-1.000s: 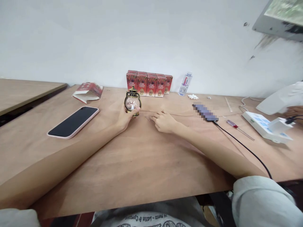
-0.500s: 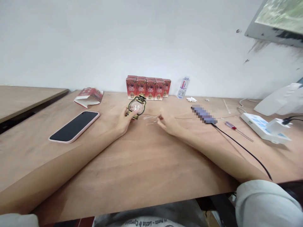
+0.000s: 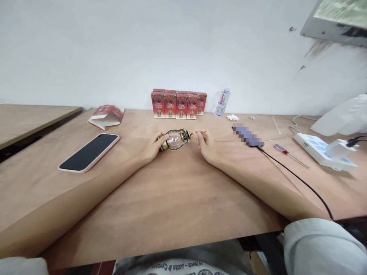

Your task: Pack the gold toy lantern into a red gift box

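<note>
A small bronze-coloured lantern (image 3: 175,140) with a clear glass globe lies tilted on its side, its top pointing right. My left hand (image 3: 152,148) is closed round its base, the thumb along the near side of the globe. Close to the lantern's top, my right hand (image 3: 205,144) has thumb and fingers pinched together. Something thin and pale seems to be between those fingertips, too small to name. Behind my hands stand several red printed boxes (image 3: 175,106) in rows against the wall.
On the left lie a pink-edged phone (image 3: 89,152) and a red folded carton (image 3: 106,116). To the right are a bottle (image 3: 223,102), a blurred-out phone (image 3: 248,135) on a black cable, a screwdriver (image 3: 291,156) and a white power strip (image 3: 323,151).
The lantern has turned from nearly upright to lying sideways, its top now toward my right hand. My right hand has risen slightly and come up beside that top.
</note>
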Demonstrator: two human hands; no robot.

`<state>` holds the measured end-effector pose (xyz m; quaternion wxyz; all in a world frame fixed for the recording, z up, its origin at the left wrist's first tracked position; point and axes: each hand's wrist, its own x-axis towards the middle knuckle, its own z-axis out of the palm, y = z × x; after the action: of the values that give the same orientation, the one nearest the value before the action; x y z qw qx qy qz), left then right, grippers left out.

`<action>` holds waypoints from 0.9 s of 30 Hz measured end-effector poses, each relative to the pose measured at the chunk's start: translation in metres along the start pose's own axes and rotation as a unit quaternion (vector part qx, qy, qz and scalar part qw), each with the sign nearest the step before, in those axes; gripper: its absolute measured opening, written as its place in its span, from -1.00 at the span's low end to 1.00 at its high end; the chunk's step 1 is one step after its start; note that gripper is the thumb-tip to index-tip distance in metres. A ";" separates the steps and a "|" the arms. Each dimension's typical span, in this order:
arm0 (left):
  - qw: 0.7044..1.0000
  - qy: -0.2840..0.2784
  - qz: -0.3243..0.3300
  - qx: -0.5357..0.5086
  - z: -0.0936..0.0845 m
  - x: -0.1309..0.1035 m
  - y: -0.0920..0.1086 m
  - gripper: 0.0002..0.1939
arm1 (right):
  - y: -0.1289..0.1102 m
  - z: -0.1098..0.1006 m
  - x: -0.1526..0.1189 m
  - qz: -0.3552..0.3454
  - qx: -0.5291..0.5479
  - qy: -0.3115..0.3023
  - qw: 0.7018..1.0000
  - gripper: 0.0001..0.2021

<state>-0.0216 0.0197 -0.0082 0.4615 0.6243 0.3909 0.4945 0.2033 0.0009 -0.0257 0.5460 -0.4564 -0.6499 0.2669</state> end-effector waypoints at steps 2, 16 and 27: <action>1.000 -0.012 0.000 0.009 0.001 -0.002 0.003 -0.57 | -0.002 -0.001 -0.002 0.006 -0.013 0.036 0.999 -0.58; 0.998 -0.059 -0.026 0.021 0.003 -0.006 0.011 -0.55 | -0.003 -0.001 -0.004 0.021 -0.075 0.093 0.993 -0.69; 0.997 -0.066 -0.020 0.040 0.004 -0.007 0.015 -0.58 | 0.002 0.001 -0.002 -0.001 -0.020 0.061 0.998 -0.71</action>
<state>-0.0190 0.0088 0.0044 0.4708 0.6658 0.3909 0.4269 0.2027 -0.0001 -0.0285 0.5758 -0.4822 -0.6207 0.2250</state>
